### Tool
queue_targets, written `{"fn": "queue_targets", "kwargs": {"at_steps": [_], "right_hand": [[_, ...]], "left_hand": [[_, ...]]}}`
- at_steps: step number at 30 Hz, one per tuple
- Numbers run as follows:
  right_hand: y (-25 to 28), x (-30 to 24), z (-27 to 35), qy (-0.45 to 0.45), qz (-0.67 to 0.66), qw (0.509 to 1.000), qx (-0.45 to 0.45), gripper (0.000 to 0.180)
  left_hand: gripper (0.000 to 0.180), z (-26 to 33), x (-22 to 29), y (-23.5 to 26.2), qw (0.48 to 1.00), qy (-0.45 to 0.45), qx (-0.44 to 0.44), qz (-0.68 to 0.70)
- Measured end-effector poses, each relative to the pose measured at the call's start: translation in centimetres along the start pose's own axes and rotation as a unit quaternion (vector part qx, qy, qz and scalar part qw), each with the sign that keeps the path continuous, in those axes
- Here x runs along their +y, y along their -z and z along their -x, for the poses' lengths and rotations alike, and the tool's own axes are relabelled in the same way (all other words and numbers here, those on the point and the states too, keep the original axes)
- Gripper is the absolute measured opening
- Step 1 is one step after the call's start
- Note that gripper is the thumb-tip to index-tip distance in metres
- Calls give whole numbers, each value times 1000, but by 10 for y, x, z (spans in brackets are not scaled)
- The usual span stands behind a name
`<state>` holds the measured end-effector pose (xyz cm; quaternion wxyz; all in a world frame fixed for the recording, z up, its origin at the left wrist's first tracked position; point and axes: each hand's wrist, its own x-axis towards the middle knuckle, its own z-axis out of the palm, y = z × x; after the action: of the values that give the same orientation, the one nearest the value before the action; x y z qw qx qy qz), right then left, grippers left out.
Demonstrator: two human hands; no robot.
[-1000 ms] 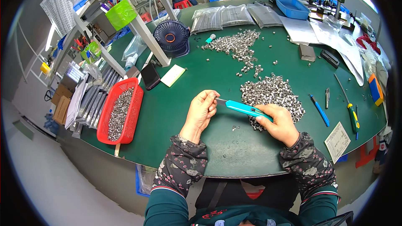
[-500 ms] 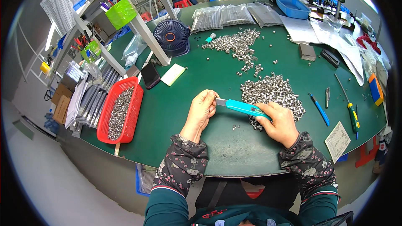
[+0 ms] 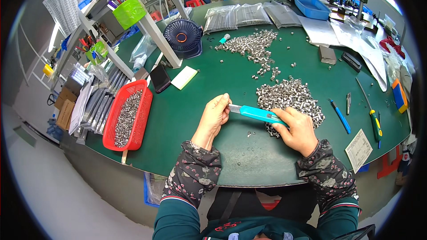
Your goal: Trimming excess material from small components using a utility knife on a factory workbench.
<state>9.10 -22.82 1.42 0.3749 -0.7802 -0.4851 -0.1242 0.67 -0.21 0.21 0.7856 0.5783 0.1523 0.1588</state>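
My right hand (image 3: 297, 130) is wrapped around a turquoise utility knife (image 3: 257, 114), its blade out and pointing left. The blade tip reaches the fingertips of my left hand (image 3: 214, 116). Thumb and fingers of that hand are pinched together; whatever sits between them is too small and hidden to make out. Right behind the knife lies a heap of small metal rings (image 3: 289, 95), partly covered by my right hand. A few tiny scraps (image 3: 251, 134) rest on the green table (image 3: 231, 151) below the knife.
To the left stands a red basket (image 3: 147, 120) of small metal parts, near a phone (image 3: 159, 79) and a fan (image 3: 181, 38). More rings (image 3: 253, 46) spread farther back. On the right lie a blue pen-like tool (image 3: 340, 116), a screwdriver (image 3: 375, 123) and a paper slip (image 3: 358, 150).
Both hands stay almost where they were, with the blade still at the left fingertips. My left thumb has shifted slightly upward.
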Motion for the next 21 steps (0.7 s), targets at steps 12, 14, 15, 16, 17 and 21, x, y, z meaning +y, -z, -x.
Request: {"fn": "queue_targets", "kwargs": {"at_steps": [12, 14, 15, 16, 17, 21], "right_hand": [[4, -1, 0, 23, 31, 999, -14, 30], [5, -2, -1, 29, 42, 999, -18, 31], [6, -3, -2, 39, 47, 998, -14, 32], [6, -3, -2, 49, 53, 997, -11, 33], [6, -2, -3, 48, 53, 997, -12, 33], [8, 1, -6, 94, 83, 992, 7, 37]], "left_hand": [[31, 1, 6, 5, 998, 56, -33, -20], [31, 1, 7, 5, 997, 69, -41, -20], [33, 3, 9, 2, 996, 85, -29, -27], [35, 3, 11, 0, 994, 100, -17, -34], [35, 4, 13, -1, 994, 101, -16, -33], [32, 6, 17, 2, 990, 125, -49, -43]]}}
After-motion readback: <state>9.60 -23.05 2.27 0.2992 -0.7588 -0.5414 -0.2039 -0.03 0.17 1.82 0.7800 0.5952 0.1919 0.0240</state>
